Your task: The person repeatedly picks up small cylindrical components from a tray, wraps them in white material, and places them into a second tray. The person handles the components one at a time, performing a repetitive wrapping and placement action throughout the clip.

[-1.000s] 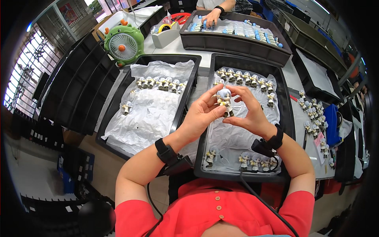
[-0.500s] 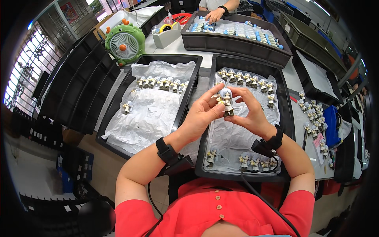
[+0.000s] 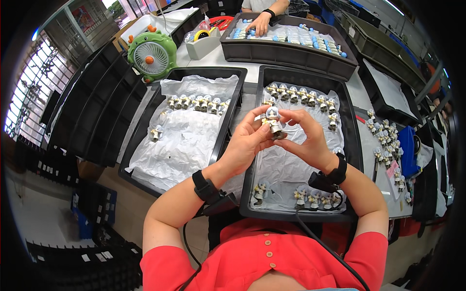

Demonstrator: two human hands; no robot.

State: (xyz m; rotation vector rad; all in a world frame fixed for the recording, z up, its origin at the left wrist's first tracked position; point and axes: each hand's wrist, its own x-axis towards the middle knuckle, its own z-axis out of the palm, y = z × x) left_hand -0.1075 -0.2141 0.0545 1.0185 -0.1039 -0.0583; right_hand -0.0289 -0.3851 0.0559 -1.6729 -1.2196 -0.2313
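The left hand (image 3: 248, 139) grasps a small figurine (image 3: 273, 122) between its thumb and fingers; the figurine is raised over the right tray (image 3: 291, 216), in its far left part, pale hair toward the far side and dark feet toward the near side, tilted a little; the right hand (image 3: 309, 140) is curved around the figurine's right side, fingertips near the head and thumb near the feet, though I cannot tell how firmly they press on it.

Below the hands, white paper (image 3: 281, 169) lines the right tray; a far row of figurines (image 3: 302, 95) lies on it, bending down the right side, with a near row (image 3: 314, 199) close to the near edge and a lone one (image 3: 260, 192) in the near left corner; the left tray (image 3: 235, 103) holds a row of similar figurines (image 3: 198, 103) across its far half and a single one (image 3: 156, 132) at its left; more figurines (image 3: 387, 140) are clustered on the table to the right, beside a blue bin (image 3: 409, 150).

At the far left stands a green fan (image 3: 165, 46), near a tape dispenser (image 3: 204, 47); beyond, a co-worker's hand (image 3: 261, 23) reaches into a far tray (image 3: 291, 60) of blue-haired figurines (image 3: 320, 43).
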